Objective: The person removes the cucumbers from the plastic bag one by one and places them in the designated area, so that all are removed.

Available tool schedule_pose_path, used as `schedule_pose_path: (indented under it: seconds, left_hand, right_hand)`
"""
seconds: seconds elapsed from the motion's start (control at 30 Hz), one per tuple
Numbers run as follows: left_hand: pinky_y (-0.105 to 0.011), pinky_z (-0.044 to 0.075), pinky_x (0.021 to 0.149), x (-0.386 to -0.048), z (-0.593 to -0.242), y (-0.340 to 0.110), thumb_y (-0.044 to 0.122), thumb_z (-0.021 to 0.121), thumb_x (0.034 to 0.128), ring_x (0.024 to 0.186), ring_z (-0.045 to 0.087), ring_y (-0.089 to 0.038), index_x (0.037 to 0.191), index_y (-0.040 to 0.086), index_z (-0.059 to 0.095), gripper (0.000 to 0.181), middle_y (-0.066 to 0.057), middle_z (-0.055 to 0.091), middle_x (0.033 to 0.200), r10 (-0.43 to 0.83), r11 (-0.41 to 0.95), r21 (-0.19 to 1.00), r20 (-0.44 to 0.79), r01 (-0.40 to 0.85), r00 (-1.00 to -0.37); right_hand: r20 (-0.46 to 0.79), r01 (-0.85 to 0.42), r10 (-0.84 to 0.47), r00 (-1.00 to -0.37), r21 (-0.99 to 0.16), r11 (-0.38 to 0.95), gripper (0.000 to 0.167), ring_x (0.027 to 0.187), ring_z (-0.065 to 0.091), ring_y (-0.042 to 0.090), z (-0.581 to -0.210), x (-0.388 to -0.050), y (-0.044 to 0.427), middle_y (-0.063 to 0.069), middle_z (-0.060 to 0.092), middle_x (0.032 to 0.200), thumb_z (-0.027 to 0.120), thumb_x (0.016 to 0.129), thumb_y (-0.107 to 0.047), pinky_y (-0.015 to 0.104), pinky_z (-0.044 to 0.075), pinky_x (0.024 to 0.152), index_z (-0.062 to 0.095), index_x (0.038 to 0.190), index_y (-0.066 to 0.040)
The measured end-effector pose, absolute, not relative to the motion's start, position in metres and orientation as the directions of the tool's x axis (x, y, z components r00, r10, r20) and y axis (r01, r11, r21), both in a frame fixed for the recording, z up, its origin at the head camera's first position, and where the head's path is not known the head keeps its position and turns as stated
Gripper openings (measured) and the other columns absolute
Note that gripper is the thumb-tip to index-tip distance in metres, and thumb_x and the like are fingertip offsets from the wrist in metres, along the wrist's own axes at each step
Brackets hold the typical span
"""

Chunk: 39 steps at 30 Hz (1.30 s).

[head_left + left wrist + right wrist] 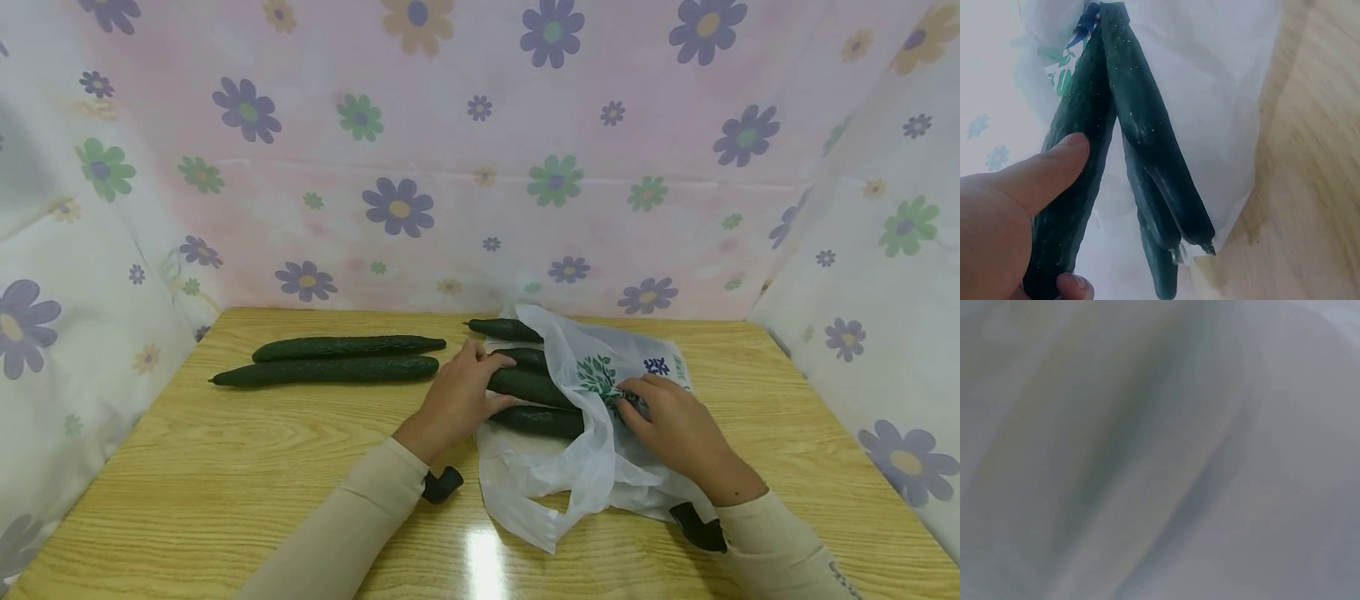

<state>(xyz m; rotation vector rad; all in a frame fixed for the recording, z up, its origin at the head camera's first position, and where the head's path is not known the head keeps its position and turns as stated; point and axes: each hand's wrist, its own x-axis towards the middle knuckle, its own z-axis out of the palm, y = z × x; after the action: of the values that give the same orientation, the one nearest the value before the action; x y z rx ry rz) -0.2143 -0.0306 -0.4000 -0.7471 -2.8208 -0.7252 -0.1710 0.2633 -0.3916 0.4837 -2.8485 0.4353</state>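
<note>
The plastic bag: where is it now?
In the head view, the plastic bag lies right of centre on the table, under the right hand.

Through the head camera I watch the person's left hand [459, 387] grip one long dark-green cucumber [531, 386] at the mouth of a thin white plastic bag [600, 454] printed with green leaves. Three more dark-green cucumbers [542, 421] lie partly inside it, on either side of the gripped one. I see the right hand [675, 417] pinching the bag's printed side. Well to the left, two long, slender green cucumbers [337, 371] lie side by side on the yellowish wood-grain table [262, 467].
</note>
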Motion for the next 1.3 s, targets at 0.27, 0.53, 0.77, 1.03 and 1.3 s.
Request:
schedule_pose_path:
  seconds: [0.27, 0.53, 0.77, 1.03, 1.3]
  left_hand:
    - [-0.034, 0.044, 0.076, -0.215, -0.399, -0.03, 0.042, 0.075, 0.0881, 0.087, 0.054, -0.019, 0.13, 0.021, 0.065, 0.048, -0.004, 0.053, 0.114, 0.444, 0.769, 0.403, 0.222, 0.497, -0.868]
    - [-0.051, 0.046, 0.097, -0.215, -0.395, -0.035, 0.043, 0.07, 0.0923, 0.115, 0.06, -0.026, 0.133, 0.021, 0.062, 0.047, -0.002, 0.061, 0.122, 0.464, 0.765, 0.402, 0.197, 0.503, -0.864]
    - [-0.05, 0.049, 0.09, -0.218, -0.394, -0.04, 0.043, 0.071, 0.0913, 0.112, 0.063, -0.027, 0.129, 0.021, 0.065, 0.044, -0.003, 0.065, 0.121, 0.473, 0.756, 0.359, 0.278, 0.547, -0.836]
    - [-0.05, 0.047, 0.087, -0.223, -0.388, -0.044, 0.038, 0.074, 0.0906, 0.106, 0.064, -0.027, 0.133, 0.019, 0.063, 0.047, -0.004, 0.063, 0.119, 0.462, 0.758, 0.376, 0.267, 0.533, -0.846]
    - [-0.05, 0.047, 0.091, -0.224, -0.383, -0.052, 0.038, 0.073, 0.0914, 0.112, 0.062, -0.025, 0.132, 0.021, 0.064, 0.045, -0.002, 0.061, 0.123, 0.455, 0.752, 0.392, 0.274, 0.53, -0.848]
  right_hand:
    - [0.266, -0.356, -0.289, -0.919, -0.249, 0.901, 0.02, 0.091, 0.068, 0.03, -0.391, -0.171, 0.263, 0.011, 0.071, 0.1, 0.065, 0.097, -0.015, 0.049, 0.056, 0.075, 0.073, 0.11, -0.003]
    - [0.263, -0.351, -0.286, -0.922, -0.251, 0.902, 0.021, 0.095, 0.068, 0.032, -0.39, -0.17, 0.263, 0.012, 0.071, 0.102, 0.064, 0.097, -0.016, 0.051, 0.056, 0.078, 0.072, 0.111, -0.003]
    - [0.259, -0.35, -0.285, -0.923, -0.254, 0.902, 0.022, 0.098, 0.068, 0.035, -0.39, -0.171, 0.263, 0.013, 0.072, 0.104, 0.065, 0.097, -0.015, 0.054, 0.056, 0.083, 0.072, 0.112, -0.002]
    - [0.257, -0.345, -0.281, -0.925, -0.254, 0.903, 0.022, 0.099, 0.068, 0.035, -0.386, -0.17, 0.265, 0.014, 0.072, 0.105, 0.064, 0.097, -0.015, 0.054, 0.055, 0.083, 0.072, 0.113, -0.002]
    - [0.247, -0.336, -0.272, -0.93, -0.269, 0.903, 0.023, 0.105, 0.066, 0.039, -0.387, -0.171, 0.265, 0.017, 0.071, 0.11, 0.063, 0.097, -0.015, 0.057, 0.054, 0.087, 0.071, 0.114, -0.001]
